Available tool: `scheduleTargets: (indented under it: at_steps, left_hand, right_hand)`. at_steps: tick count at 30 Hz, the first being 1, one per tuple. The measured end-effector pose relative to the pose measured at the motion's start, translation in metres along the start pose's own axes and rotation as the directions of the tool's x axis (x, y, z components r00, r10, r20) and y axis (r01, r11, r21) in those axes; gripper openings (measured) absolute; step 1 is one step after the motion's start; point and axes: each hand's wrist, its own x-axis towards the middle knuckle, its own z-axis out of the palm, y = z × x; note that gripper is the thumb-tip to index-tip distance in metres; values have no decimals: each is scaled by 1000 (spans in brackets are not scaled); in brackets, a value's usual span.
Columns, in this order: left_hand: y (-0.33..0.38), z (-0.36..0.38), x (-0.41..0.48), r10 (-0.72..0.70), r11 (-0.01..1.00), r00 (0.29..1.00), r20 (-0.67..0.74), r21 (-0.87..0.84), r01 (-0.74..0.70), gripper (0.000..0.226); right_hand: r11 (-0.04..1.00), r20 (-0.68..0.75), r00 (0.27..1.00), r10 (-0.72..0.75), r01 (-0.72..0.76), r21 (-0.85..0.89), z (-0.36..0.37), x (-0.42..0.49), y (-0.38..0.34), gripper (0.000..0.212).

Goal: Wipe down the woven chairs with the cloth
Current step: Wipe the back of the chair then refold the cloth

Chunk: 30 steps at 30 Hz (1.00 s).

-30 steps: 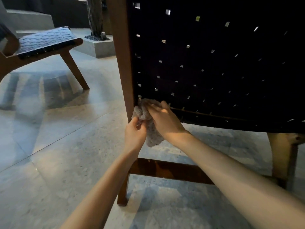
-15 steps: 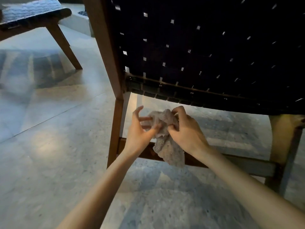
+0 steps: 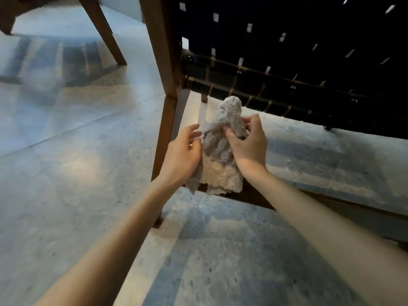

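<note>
Cloth [image 3: 217, 155] in right hand [image 3: 247, 149], near woven chair [image 3: 287, 40]

No writing, label, brand mark, number or sign can be read on the cloth [image 3: 220, 155], on the woven chair [image 3: 163, 51] or on the floor [image 3: 66, 173] around that chair.
</note>
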Motion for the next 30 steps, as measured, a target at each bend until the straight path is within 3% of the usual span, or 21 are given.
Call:
scheduleTargets:
  at_steps: [3, 6, 12, 17, 23, 30]
  left_hand:
    - [-18, -8, -2, 73, 969, 997, -7, 239, -69, 40]
    - [-28, -16, -2, 133, 923, 991, -18, 366, -117, 46]
    - [-41, -8, -3, 119, 937, 993, -10, 331, -109, 56]
    - [-47, 2, -4, 72, 938, 997, -18, 341, -61, 56]
    - [-38, 18, -5, 76, 943, 997, 1, 324, -72, 56]
    - [-11, 57, -18, -3, 906, 989, 150, 420, -61, 68]
  right_hand:
    - [991, -9, 998, -59, 59, 123, 39, 20, -8, 23]
    - [986, -8, 997, -80, 80, 144, 73, 37, -16, 14]
    - [971, -174, 981, -80, 116, 210, 106, 53, -15, 10]
    - [938, -279, 953, 115, -12, 345, 111, 57, -12, 12]
    - [928, -310, 932, 189, -66, 368, 93, 59, -11, 21]
    - [935, -354, 909, 221, -94, 343, 45, 68, 8, 23]
